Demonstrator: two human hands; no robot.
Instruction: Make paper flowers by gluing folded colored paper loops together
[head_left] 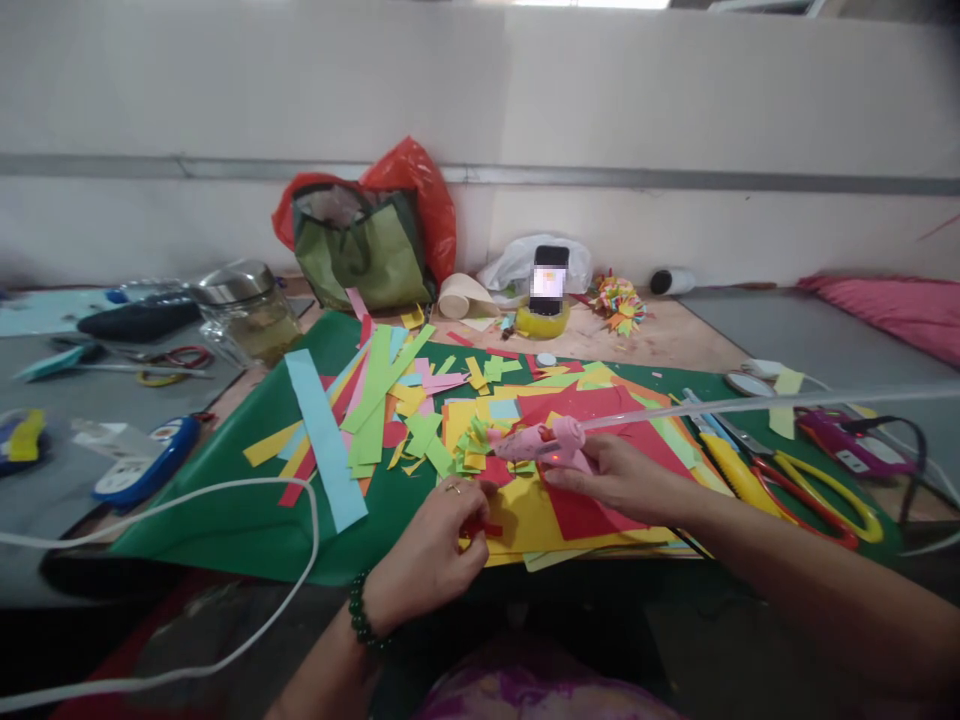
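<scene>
My right hand point(628, 478) is wrapped round a pink hot glue gun point(534, 442), whose small red light is lit. A long clear glue stick point(697, 405) runs out of its back to the right. The nozzle points left at a cluster of folded green and yellow paper strips point(472, 442). Just below that cluster, my left hand point(439, 545) has its fingers curled in a pinch on a small red paper piece point(491, 530), partly hidden by the fingers. Under both hands lie stacked yellow paper sheets point(525, 515) and a red sheet point(604, 510).
Coloured paper strips point(326, 440) lie left on the green mat point(240, 480). Scissors point(817, 495) and a yellow cutter point(731, 465) lie at right. A white cable point(311, 540) loops at left. Behind stand a glass jar point(251, 315), a phone point(549, 280) and a paper flower ball point(619, 303).
</scene>
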